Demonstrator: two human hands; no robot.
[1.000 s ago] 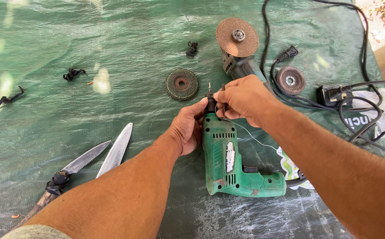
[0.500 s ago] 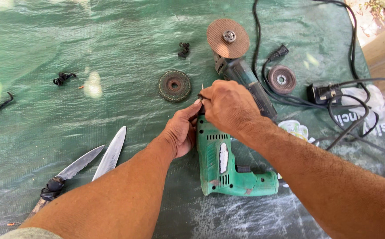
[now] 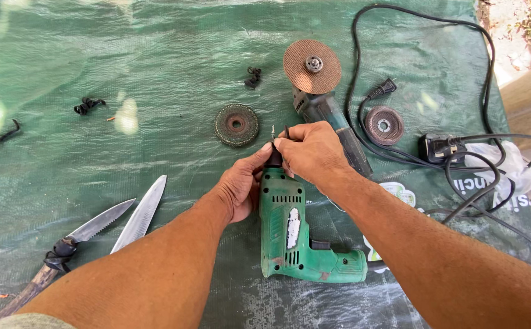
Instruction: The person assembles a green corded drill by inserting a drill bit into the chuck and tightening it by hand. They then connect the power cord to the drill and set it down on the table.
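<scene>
At centre frame, on a green tarp, lies a green electric drill, nose toward the top of the frame, handle bent toward lower right. Left hand wraps the drill's front end, thumb up against the black chuck. Right hand is closed over the chuck from the right, fingertips pinching at the thin drill bit that sticks up out of it.

Just above-left of the bit sits a dark grinding disc, close but apart. Right hand's back nearly touches the angle grinder, whose brown cutting disc is at upper centre. A flap disc, black plug and looping black cables crowd the right side; tarp edge runs along the right frame border. Two knife blades lie lower left, well apart from the hands. Small black clips sit upper left. Open tarp lies left and upper left of the hands.

Versus half a second ago: hands and drill keep the same grip and layout; the surrounding tools have not moved.
</scene>
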